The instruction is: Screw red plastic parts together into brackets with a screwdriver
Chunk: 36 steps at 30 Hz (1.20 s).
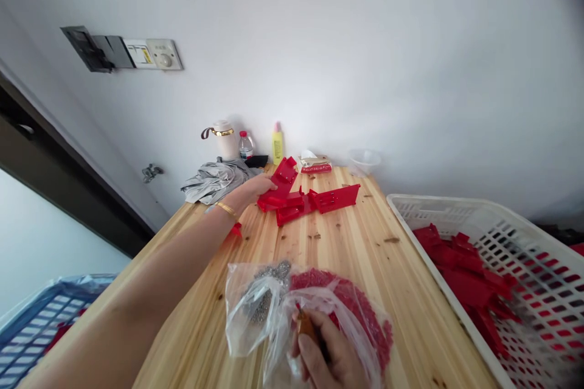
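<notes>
Two grips are closed: the left grip (261, 186) pinches a flat red plastic panel (283, 181) with raised ends, tilted above the far half of the desk (374, 243); the right grip (331, 349) holds a brown-handled tool (306, 327) near the front, over clear plastic bags. More angular red plastic parts (335, 199) lie just right of the panel. One bag contains grey metallic bits (274, 292); beside it are small red pieces (358, 304) under crinkled film. Bare, knotty pine planks stretch between the bags and the red parts, and rightward to the desk's straight edge. Along that edge stands a white slatted basket (433, 199) of red parts. At the back are crumpled grey cloth (216, 181), a pale cup (227, 143) and a yellow bottle (277, 146), its label print too small to read.
</notes>
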Tool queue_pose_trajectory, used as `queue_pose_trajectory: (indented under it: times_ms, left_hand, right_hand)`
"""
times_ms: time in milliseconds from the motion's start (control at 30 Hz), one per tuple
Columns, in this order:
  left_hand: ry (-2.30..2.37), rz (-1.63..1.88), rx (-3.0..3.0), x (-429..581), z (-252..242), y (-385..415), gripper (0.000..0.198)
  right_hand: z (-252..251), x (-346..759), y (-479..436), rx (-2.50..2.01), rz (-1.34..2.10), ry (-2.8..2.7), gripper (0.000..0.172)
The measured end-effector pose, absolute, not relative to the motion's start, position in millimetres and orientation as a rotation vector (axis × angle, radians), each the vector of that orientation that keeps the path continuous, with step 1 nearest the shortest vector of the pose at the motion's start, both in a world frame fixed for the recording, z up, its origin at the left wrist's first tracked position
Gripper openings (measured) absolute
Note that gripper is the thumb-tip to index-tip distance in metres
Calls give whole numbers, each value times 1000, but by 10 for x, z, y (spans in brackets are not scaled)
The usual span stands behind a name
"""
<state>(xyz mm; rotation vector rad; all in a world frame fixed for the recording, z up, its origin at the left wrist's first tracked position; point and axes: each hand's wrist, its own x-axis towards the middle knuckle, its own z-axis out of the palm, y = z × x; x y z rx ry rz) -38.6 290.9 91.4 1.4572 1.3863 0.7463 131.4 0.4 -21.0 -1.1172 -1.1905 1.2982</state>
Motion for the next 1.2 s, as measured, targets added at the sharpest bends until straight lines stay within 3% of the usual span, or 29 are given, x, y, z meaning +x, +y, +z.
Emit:
queue_pose_trajectory:
  times_ms: [167,400,700,867,1033,1100,1200]
  left_hand:
    - [1079,782,1307,-656,893,1676,33]
    - [950,929,1134,-495,599,374,31]
    - [1078,968,1366,-434,514,210,30]
    - [1368,884,1758,-451,517,210,27]
    - [1433,888,1791,-417,473,218,26]
    - [1439,925,1756,-384,451,216,29]
    - [1433,976,1731,-347,435,195,28]
  right_hand:
    - [122,1439,25,-1173,1299,-1236,41]
    - [249,1393,10,-1261,882,-1575,28]
    - [185,1350,-54,-1300,551,-1807,28]
    - [236,1317,-63,-1391,28,-2065,27]
    - [324,1284,-53,-1453,-478,-2259,31]
    - [348,1288,-38,-1466,-471,-2327,34]
    - [388,1325,26,-1441,-140,-2309,34]
